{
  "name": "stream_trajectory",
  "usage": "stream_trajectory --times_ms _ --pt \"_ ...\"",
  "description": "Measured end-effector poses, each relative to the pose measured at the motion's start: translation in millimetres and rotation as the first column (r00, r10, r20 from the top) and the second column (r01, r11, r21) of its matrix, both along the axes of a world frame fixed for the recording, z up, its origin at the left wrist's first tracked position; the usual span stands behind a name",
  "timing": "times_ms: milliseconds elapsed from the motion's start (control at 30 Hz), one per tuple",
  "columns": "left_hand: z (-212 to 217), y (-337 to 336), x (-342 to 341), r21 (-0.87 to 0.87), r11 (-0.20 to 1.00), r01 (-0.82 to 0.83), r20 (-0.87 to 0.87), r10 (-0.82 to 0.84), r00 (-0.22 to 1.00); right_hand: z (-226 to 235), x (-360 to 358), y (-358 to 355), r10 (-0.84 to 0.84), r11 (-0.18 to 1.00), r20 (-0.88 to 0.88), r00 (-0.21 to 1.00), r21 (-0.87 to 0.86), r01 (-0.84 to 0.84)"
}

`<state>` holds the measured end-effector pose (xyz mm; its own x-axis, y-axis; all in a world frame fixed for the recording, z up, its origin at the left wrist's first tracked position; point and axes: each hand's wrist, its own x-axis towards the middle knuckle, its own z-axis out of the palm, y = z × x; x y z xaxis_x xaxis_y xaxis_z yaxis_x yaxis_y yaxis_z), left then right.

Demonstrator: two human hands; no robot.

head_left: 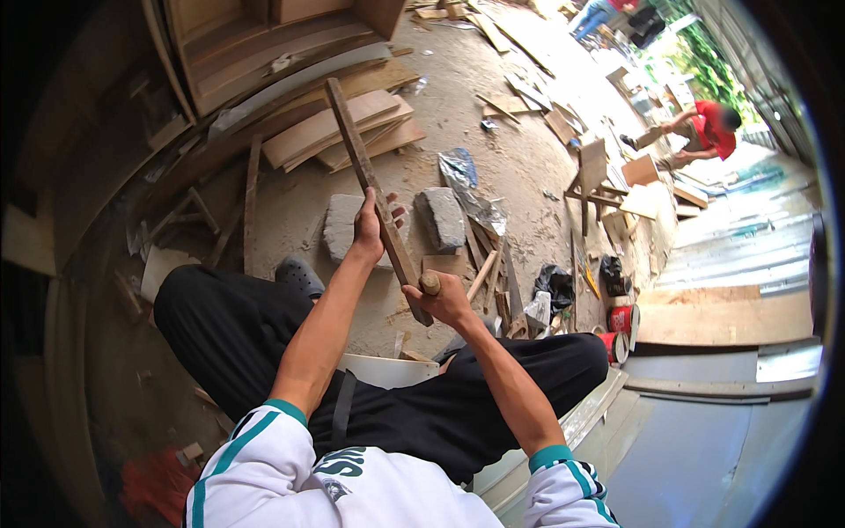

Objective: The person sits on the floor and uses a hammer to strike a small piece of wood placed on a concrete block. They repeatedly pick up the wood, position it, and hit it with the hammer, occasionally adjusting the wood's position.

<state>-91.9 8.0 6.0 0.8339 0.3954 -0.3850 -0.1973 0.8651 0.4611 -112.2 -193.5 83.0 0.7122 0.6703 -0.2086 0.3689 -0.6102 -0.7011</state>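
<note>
A long dark wooden strip [354, 145] slants across in front of me, its far end up and to the left. My left hand [371, 231] holds it near the middle, the thumb on one side and the loosely curled fingers on the other. Close to the strip's near end, my right hand [447, 301] is closed round a tool with a rounded wooden handle [429, 282] and rests against the strip. The rest of that tool is hidden, so its kind does not show. Below the strip lie two rough grey blocks [440, 218] [339, 224] on the ground.
Stacked boards [339, 132] lie beside a wooden cabinet [282, 44] at the far left. A handsaw [515, 327], a black plastic bag [554, 286] and red cans [623, 319] sit on my right. A person in red [715, 132] sits farther off, near a small wooden chair [591, 172].
</note>
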Motion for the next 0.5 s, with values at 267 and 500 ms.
stream_trajectory --times_ms 267,500 --pt "-20.0 -6.3 -50.0 0.224 0.971 0.085 -0.343 -0.003 0.939 -27.2 -25.0 28.9 0.096 0.991 0.011 0.995 -0.095 -0.094" --pt "-57.8 20.3 -80.5 0.462 0.887 0.011 -0.502 0.251 0.828 -43.0 -28.3 46.6 0.207 0.978 -0.126 0.970 0.000 -0.209"
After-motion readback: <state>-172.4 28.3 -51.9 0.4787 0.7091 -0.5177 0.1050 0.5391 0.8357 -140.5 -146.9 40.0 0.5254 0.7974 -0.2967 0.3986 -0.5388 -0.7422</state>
